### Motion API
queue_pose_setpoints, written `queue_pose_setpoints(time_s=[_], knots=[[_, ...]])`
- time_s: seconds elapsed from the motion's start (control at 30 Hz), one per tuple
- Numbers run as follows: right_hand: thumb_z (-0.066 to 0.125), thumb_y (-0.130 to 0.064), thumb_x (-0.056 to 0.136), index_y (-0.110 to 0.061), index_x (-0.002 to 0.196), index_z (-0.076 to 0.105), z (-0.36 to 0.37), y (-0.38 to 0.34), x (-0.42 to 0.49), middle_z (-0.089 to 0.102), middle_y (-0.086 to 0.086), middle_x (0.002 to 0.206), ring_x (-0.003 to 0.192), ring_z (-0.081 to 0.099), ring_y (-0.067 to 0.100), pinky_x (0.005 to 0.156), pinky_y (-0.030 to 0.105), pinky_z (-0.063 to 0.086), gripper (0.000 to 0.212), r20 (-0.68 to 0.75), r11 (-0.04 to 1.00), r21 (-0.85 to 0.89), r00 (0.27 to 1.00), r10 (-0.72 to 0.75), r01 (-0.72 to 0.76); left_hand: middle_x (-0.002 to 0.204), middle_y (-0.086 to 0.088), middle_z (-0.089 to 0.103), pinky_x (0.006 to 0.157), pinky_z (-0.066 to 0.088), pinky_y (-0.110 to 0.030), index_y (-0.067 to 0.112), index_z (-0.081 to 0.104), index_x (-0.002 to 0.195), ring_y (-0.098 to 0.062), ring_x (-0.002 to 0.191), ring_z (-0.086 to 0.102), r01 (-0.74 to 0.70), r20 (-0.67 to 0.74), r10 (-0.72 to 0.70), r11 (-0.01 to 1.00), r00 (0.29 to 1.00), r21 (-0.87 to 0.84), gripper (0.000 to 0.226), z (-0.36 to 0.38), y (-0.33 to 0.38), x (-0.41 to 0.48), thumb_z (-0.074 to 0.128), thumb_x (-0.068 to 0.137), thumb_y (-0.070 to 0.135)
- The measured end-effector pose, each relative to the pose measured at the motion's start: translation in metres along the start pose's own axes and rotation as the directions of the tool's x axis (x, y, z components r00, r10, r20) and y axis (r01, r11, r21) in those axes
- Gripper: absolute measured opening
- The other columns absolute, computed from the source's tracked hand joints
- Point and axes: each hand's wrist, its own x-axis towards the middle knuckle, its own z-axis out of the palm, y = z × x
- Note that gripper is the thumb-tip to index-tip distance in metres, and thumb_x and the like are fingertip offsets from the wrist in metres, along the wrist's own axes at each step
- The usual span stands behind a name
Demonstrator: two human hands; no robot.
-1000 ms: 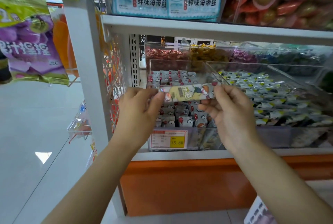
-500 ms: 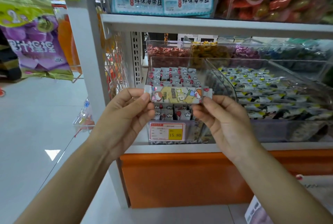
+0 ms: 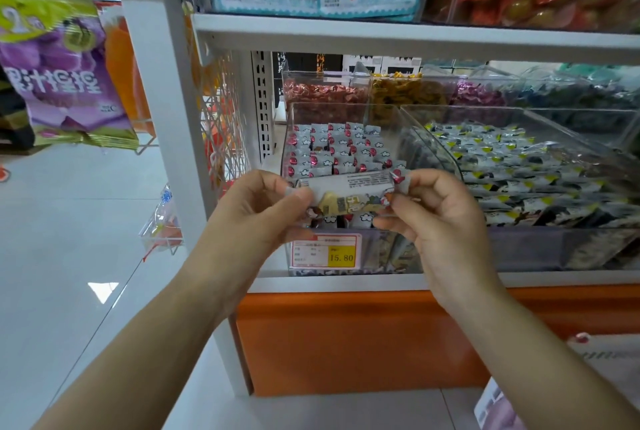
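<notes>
White on its upper face and yellow along its lower edge, the snack packet (image 3: 346,192) is a long, slim, sealed wrapper with a glossy skin. It hangs in the air between the two hands, just in front of the near edge of the shelf (image 3: 346,279). Its long axis runs left to right, close to level, with the right end a little higher than the left.

The white face is turned up and carries a small block of dark print, too fine to read. The yellow band below it shows cartoon figures, and red spots sit near both ends.

The left hand (image 3: 256,218) pinches the left end, its fingers (image 3: 294,192) curled onto the wrapper. The right hand (image 3: 440,222) pinches the right end between thumb and forefinger, the other fingers loosely bent.

Just behind the packet stands a clear bin (image 3: 287,139) of small white packets with red dots. A price tag (image 3: 325,251) reading 15.80 is on its front, below the packet.
</notes>
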Motion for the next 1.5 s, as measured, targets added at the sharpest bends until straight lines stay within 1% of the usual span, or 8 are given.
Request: queue_pose_setpoints(time_s=[0.13, 0.3, 0.57, 0.8, 1.1, 1.23, 1.37, 1.5], knots=[[0.066, -0.019, 0.082, -0.012, 0.081, 0.064, 0.000, -0.002, -0.001, 0.063, 0.019, 0.088, 0.074, 0.067, 0.020, 0.057, 0.030, 0.057, 0.007, 0.052, 1.000, 0.000, 0.999, 0.015, -0.015, 0.092, -0.005, 0.070, 0.073, 0.056, -0.023, 0.015, 0.060, 0.089, -0.023, 0.088, 0.070, -0.031, -0.028, 0.032, 0.998, 0.999, 0.048, 0.026, -0.003, 0.004, 0.003, 0.071, 0.066, 0.020], [0.064, -0.006, 0.085, -0.018, 0.098, 0.070, 0.000, 0.001, -0.001, 0.069, 0.004, 0.096, 0.090, 0.068, 0.018, 0.065, 0.028, 0.058, 0.018, 0.109, 0.990, -0.135, 0.994, -0.023, 0.038, 0.098, 0.006, 0.071, 0.074, 0.057, -0.023, 0.037, 0.070, 0.095, -0.010, 0.090, 0.068, -0.029, 0.007, 0.028, 0.953, 1.000, 0.303, 0.032, -0.002, 0.005, 0.001, 0.070, 0.078, 0.010], [0.068, -0.025, 0.076, -0.027, 0.068, 0.071, -0.002, -0.005, 0.003, 0.070, 0.000, 0.076, 0.081, 0.068, 0.023, 0.075, 0.052, 0.057, 0.009, 0.043, 0.974, -0.225, 0.999, -0.026, 0.035, 0.105, 0.005, 0.066, 0.082, 0.055, -0.025, 0.032, 0.069, 0.098, -0.008, 0.101, 0.062, -0.122, 0.126, 0.070, 0.874, 0.990, 0.471, 0.037, 0.003, 0.012, 0.000, 0.071, 0.075, 0.003], [0.066, -0.017, 0.085, -0.026, 0.073, 0.069, -0.002, -0.005, 0.002, 0.068, -0.007, 0.072, 0.069, 0.064, 0.007, 0.059, 0.022, 0.051, 0.015, 0.062, 0.913, -0.372, 0.986, -0.155, 0.167, 0.087, 0.002, 0.073, 0.085, 0.055, -0.035, 0.028, 0.073, 0.084, -0.016, 0.086, 0.068, -0.040, 0.064, 0.015, 0.913, 0.998, 0.405, 0.011, 0.007, 0.012, 0.001, 0.068, 0.080, 0.019], [0.066, -0.014, 0.084, -0.025, 0.071, 0.072, -0.002, -0.009, 0.002, 0.070, -0.006, 0.072, 0.069, 0.066, 0.007, 0.058, 0.024, 0.055, 0.018, 0.138, 0.939, -0.327, 0.988, -0.065, 0.107, 0.075, 0.013, 0.072, 0.062, 0.048, -0.007, 0.023, 0.075, 0.070, 0.002, 0.072, 0.066, -0.062, 0.078, 0.024, 0.847, 0.997, 0.528, 0.016, -0.003, 0.016, 0.007, 0.065, 0.083, 0.021], [0.066, -0.014, 0.084, -0.023, 0.072, 0.071, -0.001, -0.008, 0.002, 0.071, -0.001, 0.075, 0.074, 0.068, 0.013, 0.061, 0.028, 0.057, 0.015, 0.106, 0.948, -0.306, 0.993, -0.053, 0.083, 0.082, 0.010, 0.073, 0.067, 0.051, -0.015, 0.022, 0.075, 0.080, -0.004, 0.081, 0.068, -0.033, 0.105, -0.026, 0.856, 0.994, 0.516, 0.016, -0.007, 0.015, 0.008, 0.061, 0.085, 0.028], [0.065, -0.013, 0.084, -0.019, 0.074, 0.070, -0.002, -0.008, 0.003, 0.071, 0.001, 0.075, 0.074, 0.069, 0.016, 0.059, 0.026, 0.057, 0.013, 0.076, 0.968, -0.250, 0.997, -0.005, 0.024, 0.090, 0.016, 0.069, 0.072, 0.054, -0.016, 0.041, 0.069, 0.088, -0.002, 0.086, 0.065, -0.072, 0.191, -0.043, 0.827, 0.981, 0.558, 0.027, -0.006, 0.013, 0.007, 0.062, 0.064, 0.052], [0.061, -0.011, 0.086, -0.009, 0.071, 0.070, -0.006, -0.014, 0.007, 0.072, 0.011, 0.076, 0.072, 0.071, 0.023, 0.053, 0.027, 0.056, 0.018, 0.193, 0.978, -0.145, 0.965, 0.178, -0.151, 0.091, 0.004, 0.071, 0.078, 0.055, -0.021, 0.038, 0.069, 0.090, -0.006, 0.086, 0.067, -0.088, 0.120, 0.028, 0.839, 0.992, 0.536, 0.014, -0.007, 0.012, 0.010, 0.064, 0.082, 0.027]])
